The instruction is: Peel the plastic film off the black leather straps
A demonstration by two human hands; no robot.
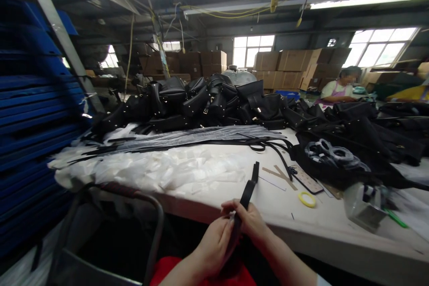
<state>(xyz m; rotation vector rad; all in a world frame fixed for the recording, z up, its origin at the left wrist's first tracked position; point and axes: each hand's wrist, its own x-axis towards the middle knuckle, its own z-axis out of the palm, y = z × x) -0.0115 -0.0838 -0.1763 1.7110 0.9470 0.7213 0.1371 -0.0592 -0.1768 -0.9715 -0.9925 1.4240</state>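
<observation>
A long black strap (248, 190) rises from between my hands toward the white table (321, 228). My left hand (214, 243) is closed around its lower part, just off the table's near edge. My right hand (250, 221) pinches the same strap a little higher, fingers curled over it. The strap's far end tilts up above the tabletop. Its lower end is hidden behind my hands.
Black bags (208, 100) are heaped along the table's back, with grey and black straps (187, 138) and clear plastic bags (161, 167) before them. A yellow tape ring (307, 199), a phone (306, 179) and tape rolls (330, 152) lie right. Another person (340, 87) sits far right. Blue stacks (30, 116) stand left.
</observation>
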